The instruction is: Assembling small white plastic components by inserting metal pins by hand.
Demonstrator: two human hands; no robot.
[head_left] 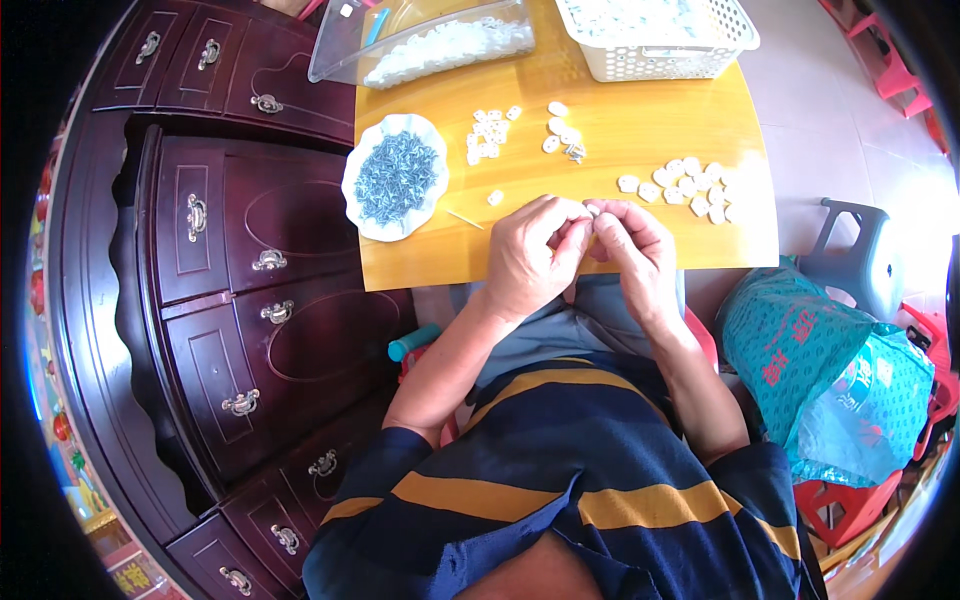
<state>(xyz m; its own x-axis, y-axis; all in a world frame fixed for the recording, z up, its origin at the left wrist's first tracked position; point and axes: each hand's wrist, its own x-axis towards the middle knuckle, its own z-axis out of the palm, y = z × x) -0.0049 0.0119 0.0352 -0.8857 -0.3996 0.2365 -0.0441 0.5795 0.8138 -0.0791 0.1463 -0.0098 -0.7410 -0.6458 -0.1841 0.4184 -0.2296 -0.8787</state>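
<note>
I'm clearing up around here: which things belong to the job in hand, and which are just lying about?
Likely the job's:
held white piece
loose white pieces
metal parts
scalloped dish
white basket

Apparently just lying about:
teal bag
grey stool

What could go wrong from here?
The small white piece pinched between the left hand and right hand might slip into the lap, since both work at the near edge of the table. The scalloped dish of small metal pieces sits at the left edge, so a bump could spill it.
</note>
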